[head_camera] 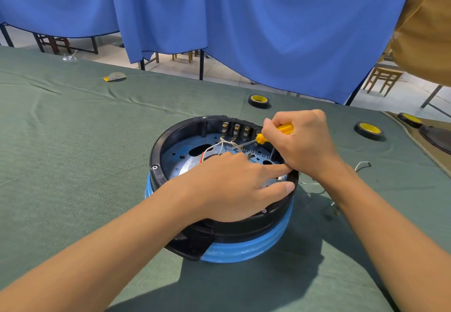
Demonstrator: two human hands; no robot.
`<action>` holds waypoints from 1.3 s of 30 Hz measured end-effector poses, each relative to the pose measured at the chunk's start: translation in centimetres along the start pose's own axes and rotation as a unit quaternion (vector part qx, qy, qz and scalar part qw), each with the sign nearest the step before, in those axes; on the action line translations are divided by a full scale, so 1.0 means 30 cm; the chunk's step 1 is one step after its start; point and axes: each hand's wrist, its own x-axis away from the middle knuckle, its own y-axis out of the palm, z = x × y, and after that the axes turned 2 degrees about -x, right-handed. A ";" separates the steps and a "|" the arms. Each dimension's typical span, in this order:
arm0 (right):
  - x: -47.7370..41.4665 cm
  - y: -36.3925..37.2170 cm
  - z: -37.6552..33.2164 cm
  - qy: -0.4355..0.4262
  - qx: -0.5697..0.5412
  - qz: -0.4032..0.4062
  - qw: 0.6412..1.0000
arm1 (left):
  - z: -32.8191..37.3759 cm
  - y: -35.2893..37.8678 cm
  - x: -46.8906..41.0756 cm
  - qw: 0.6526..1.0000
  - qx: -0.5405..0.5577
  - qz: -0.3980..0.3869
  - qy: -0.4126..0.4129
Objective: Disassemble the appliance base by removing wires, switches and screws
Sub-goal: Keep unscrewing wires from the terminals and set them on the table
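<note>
The round appliance base [161, 155], black rim over a blue ribbed body, sits upturned on the green cloth. Inside, a silver metal plate [180, 157] shows, with a row of switches [236, 129] along the far wall and white and red wires [220, 145] bunched in front of them. My right hand [301, 140] grips a yellow-handled screwdriver [284, 129]; its shaft points down-left to a spot on the plate near the wires. My left hand [234, 184] rests over the base's near right side, index finger and thumb stretched towards the right rim.
Three rolls of black tape with yellow cores lie behind and right: one [259, 101], one [369, 130], one [410, 119] at the cloth's edge. A loose white wire [362, 165] lies right of the base. A small yellow-and-white scrap [114, 77] is far left. Blue curtains hang behind.
</note>
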 end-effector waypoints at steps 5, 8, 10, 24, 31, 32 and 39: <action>-0.014 -0.023 0.004 0.025 -0.030 0.027 0.999 | -0.003 0.003 0.000 1.000 0.000 0.013 -0.004; -0.023 -0.027 0.003 0.035 -0.049 0.056 0.997 | -0.002 0.003 -0.002 1.000 -0.002 0.018 -0.008; -0.019 -0.015 -0.003 0.031 -0.050 0.034 0.998 | -0.002 0.003 -0.001 1.000 0.001 0.014 -0.004; -0.009 0.015 -0.058 -0.007 0.030 -0.050 0.998 | 0.001 0.002 0.006 1.000 0.012 0.016 0.008; -0.017 -0.015 -0.037 0.029 -0.020 -0.010 0.999 | 0.000 0.004 0.003 1.000 0.003 0.022 0.013; -0.016 -0.013 -0.037 0.031 -0.019 -0.021 0.999 | -0.001 0.004 0.004 1.000 0.006 0.022 0.014; -0.038 -0.026 -0.012 0.054 -0.039 -0.013 0.998 | -0.004 0.009 0.001 1.000 0.002 0.026 0.006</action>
